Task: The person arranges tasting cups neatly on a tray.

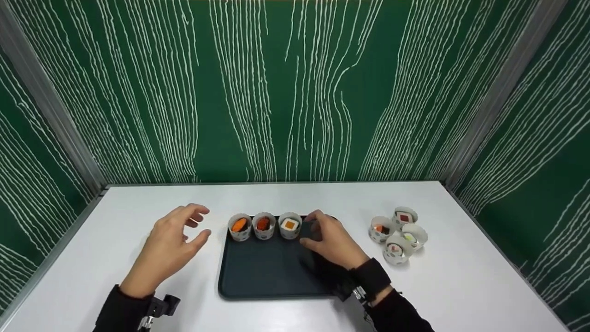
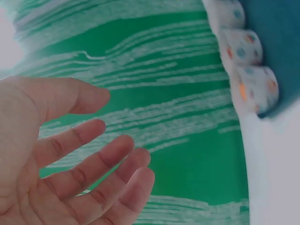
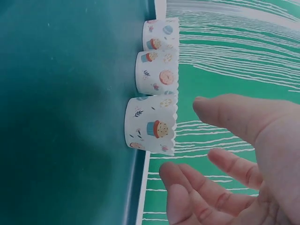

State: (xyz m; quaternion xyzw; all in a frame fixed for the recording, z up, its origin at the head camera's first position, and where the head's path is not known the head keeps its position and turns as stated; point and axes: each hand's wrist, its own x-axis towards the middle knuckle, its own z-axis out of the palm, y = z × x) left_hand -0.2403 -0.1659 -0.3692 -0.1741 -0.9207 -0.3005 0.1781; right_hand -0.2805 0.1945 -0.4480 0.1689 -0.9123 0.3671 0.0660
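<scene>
The left hand (image 1: 173,242) hovered over the smooth white tabletop (image 1: 115,249), just left of the tray, its grip wide and holding nothing, fingers loosely spread and slightly bent. To its right lay a dark matte rectangular plastic tray with rounded corners (image 1: 262,276). Along the tray's far edge stood a row of three small white paper cups with scalloped rims and printed pastry patterns, side by side and upright. The left paper cup (image 1: 239,227) held an orange piece, the middle paper cup (image 1: 263,225) a reddish-orange piece on something dark, and the right paper cup (image 1: 290,225) a white square block with an orange centre. The right hand (image 1: 329,242) was over the tray's far right part, just beside the right paper cup, its grip half open and empty; the right wrist view showed thumb and fingers apart from the cup wall. Further right, off the tray, a cluster of four similar filled paper cups (image 1: 398,235) sat close together on the tabletop. Green panels with thin white wavy lines (image 1: 295,92) enclosed the scene behind and at both sides.
</scene>
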